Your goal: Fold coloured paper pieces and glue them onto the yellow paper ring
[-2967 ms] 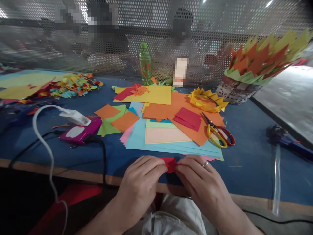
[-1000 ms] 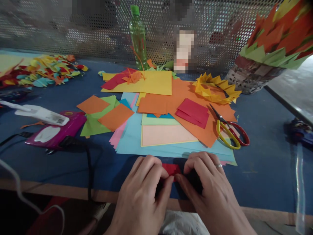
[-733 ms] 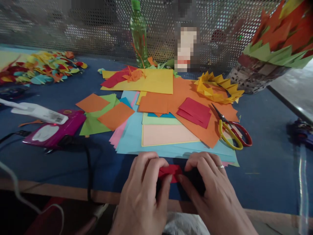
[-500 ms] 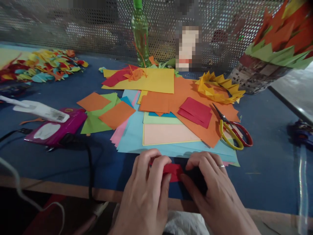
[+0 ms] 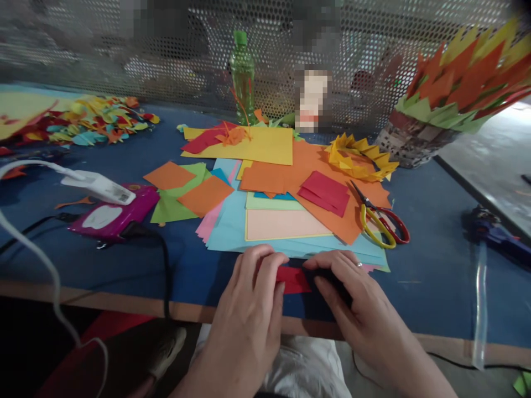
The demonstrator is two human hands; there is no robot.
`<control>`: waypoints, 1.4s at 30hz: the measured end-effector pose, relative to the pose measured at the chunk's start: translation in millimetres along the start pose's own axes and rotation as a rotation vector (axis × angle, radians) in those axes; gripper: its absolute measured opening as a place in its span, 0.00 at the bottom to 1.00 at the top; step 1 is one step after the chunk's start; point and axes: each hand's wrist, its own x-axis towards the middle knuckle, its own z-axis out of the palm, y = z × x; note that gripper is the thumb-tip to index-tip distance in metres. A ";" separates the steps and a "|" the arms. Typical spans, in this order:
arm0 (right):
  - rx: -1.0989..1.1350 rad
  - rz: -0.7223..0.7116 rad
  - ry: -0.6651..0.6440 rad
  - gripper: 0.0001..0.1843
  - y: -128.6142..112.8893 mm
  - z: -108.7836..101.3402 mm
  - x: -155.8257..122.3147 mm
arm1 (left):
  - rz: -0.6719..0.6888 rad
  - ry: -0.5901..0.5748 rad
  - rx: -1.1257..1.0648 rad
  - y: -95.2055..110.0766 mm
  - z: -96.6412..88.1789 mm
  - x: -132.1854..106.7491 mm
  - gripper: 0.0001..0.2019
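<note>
My left hand is closed on a folded piece of red paper near the table's front edge, covering its left end. My right hand is at the paper's right end, index finger close to the upper corner. Its thumb is apart from the fingers, with nothing visible between them. Whether the index fingertip touches the paper I cannot tell. Just beyond my hands lie stacked coloured sheets. Cut red paper pieces rest on an orange sheet, beside scissors with one yellow and one red handle.
A yellow paper ring of folded points lies behind the scissors. A paper-covered pot stands at the back right, a green bottle at the back. A purple power strip with cables is left, a glue gun right.
The camera view has shifted, moving things slightly in the picture. My right thumb has come away from the red paper's right end. The left hand keeps its hold.
</note>
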 end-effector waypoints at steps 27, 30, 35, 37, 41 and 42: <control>0.091 0.071 0.069 0.10 -25.8 9.2 9.5 | 0.110 0.305 -0.176 0.4 -2.3 -15.9 0.13; 0.107 0.051 0.201 0.12 -23.6 9.0 -0.3 | 0.185 0.369 -0.169 5.3 -0.9 -24.5 0.14; 0.068 0.000 0.185 0.16 -22.2 12.3 -17.1 | 0.283 0.353 0.044 6.1 4.6 -22.8 0.14; 0.044 -0.004 0.175 0.17 -21.9 13.9 -21.9 | 0.278 0.332 0.094 4.4 5.4 -19.4 0.13; -0.012 -0.021 0.159 0.19 -21.0 17.0 -26.2 | 0.298 0.314 0.086 0.4 4.9 -17.2 0.12; -0.034 -0.034 0.154 0.19 -20.5 17.9 -26.1 | 0.308 0.312 0.079 -0.6 4.6 -17.6 0.13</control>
